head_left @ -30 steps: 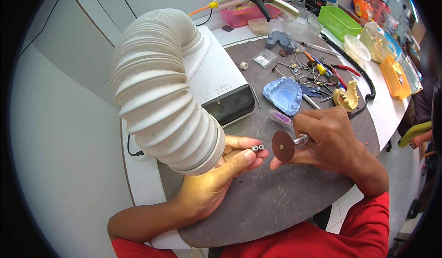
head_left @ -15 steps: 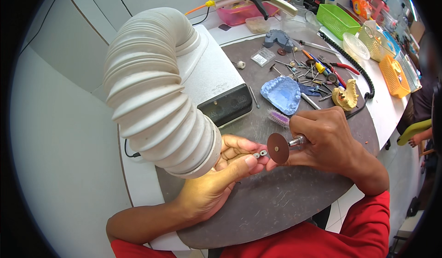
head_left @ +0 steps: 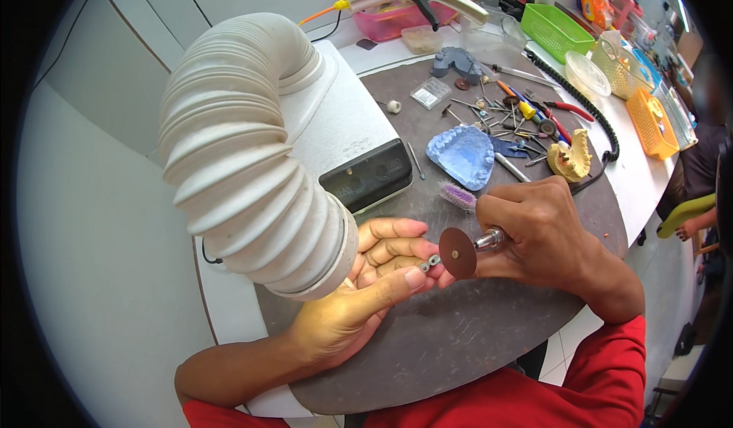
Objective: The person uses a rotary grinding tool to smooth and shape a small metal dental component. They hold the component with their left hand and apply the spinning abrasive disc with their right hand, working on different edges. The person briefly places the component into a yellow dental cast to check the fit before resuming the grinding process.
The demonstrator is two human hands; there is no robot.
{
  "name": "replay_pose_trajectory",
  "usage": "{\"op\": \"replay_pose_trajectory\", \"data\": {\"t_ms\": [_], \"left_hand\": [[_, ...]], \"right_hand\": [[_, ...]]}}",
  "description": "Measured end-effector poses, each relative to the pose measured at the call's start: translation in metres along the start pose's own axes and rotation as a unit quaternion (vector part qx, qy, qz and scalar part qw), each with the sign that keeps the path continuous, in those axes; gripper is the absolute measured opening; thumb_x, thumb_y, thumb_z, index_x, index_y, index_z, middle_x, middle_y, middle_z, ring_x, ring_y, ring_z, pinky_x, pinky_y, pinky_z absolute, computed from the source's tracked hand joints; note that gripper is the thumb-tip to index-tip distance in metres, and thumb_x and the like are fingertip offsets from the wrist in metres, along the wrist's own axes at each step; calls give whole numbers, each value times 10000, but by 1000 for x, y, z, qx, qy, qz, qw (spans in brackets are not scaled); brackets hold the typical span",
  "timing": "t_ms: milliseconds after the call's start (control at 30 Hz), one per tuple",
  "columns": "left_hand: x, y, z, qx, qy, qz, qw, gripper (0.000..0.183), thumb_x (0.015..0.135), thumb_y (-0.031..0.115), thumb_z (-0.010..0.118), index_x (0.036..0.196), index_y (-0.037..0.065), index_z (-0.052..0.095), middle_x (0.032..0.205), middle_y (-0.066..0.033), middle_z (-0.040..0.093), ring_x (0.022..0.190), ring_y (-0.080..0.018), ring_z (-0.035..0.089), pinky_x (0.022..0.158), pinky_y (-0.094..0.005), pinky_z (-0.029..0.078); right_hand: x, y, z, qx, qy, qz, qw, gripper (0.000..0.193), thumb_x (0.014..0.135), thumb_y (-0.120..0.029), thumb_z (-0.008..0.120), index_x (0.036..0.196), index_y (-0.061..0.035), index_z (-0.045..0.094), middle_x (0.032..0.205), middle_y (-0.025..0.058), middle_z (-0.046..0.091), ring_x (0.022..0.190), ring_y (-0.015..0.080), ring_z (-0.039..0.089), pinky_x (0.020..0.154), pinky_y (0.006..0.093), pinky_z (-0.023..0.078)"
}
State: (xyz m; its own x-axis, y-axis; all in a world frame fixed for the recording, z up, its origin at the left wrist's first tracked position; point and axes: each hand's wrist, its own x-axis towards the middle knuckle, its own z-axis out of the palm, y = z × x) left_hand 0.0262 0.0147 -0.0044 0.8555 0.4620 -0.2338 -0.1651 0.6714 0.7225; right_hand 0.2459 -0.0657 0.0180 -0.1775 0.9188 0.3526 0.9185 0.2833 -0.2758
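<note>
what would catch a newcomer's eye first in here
A big white ribbed hose bends down on the left, its mouth beside the left hand. Near the middle, the right hand holds a handpiece with a brown disc, close to a small grey piece in the left hand. Farther back, a light-blue dental cast lies on the dark worktop.

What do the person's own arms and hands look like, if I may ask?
The left hand and right hand are bare, with no gloves, rings or watches visible. Red sleeves, without visible markings, leave the forearms uncovered.
</note>
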Motion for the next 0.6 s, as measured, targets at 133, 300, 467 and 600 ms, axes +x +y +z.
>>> {"op": "replay_pose_trajectory", "data": {"t_ms": [133, 300, 467, 600], "left_hand": [[0, 1, 1, 2, 2, -1, 1000, 453, 902, 89, 648, 1299, 39, 437, 1110, -34, 596, 1005, -183, 599, 890, -282, 472], [-1, 3, 2, 2, 1, -5, 1000, 447, 905, 93, 646, 1297, 38, 439, 1104, -32, 598, 1009, -180, 598, 893, -284, 473], [-1, 2, 2, 5, -2, -2, 1000, 443, 906, 97, 645, 1295, 40, 442, 1102, -29, 600, 1005, -177, 601, 893, -287, 474], [-1, 2, 2, 9, -2, -2, 1000, 438, 907, 100, 644, 1292, 40, 444, 1102, -29, 601, 1000, -176, 603, 892, -287, 475]], "right_hand": [[0, 0, 0, -1, -1, -3, 1000, 530, 734, -520, 761, 603, -69, 516, 550, 49, 531, 471, 235, 578, 416, 367, 407], [0, -1, 0, -3, -1, -5, 1000, 524, 730, -519, 762, 608, -72, 518, 547, 44, 528, 472, 230, 582, 415, 364, 410], [-1, 0, 1, -5, 0, -7, 1000, 518, 728, -515, 762, 616, -71, 520, 550, 45, 533, 480, 230, 591, 420, 361, 419], [0, 0, 0, -6, -5, -11, 1000, 516, 729, -514, 760, 616, -73, 518, 552, 46, 538, 484, 231, 597, 421, 361, 420]]}}
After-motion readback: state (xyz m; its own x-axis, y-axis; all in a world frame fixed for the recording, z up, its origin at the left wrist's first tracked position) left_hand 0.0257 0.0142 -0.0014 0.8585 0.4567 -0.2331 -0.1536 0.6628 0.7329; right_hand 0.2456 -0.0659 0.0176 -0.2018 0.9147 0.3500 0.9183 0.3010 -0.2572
